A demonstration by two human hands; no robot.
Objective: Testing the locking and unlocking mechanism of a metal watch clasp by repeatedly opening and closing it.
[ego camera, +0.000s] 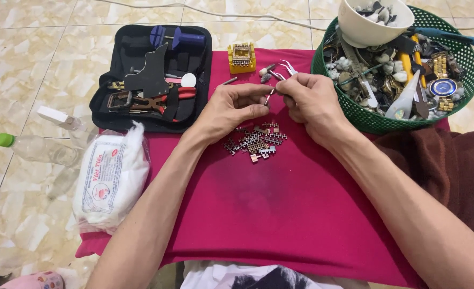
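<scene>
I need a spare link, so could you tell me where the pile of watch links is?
The watch links lie on the red cloth, just below the left hand and right hand.

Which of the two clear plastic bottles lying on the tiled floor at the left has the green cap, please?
The bottle lying nearer the picture's left edge, with its green cap pointing left. The other bottle, farther up beside the black tool case, has a white cap.

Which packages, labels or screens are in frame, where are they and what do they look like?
Cotton bag: left edge of the red cloth, soft clear plastic pouch stuffed white, with a red and blue printed label.
Plastic bottle: on the floor tiles left of the bag, lying on its side, clear with a green cap, no label visible.
Tool case: black zip case, open, at the cloth's upper left.
No screens or signs.
</scene>
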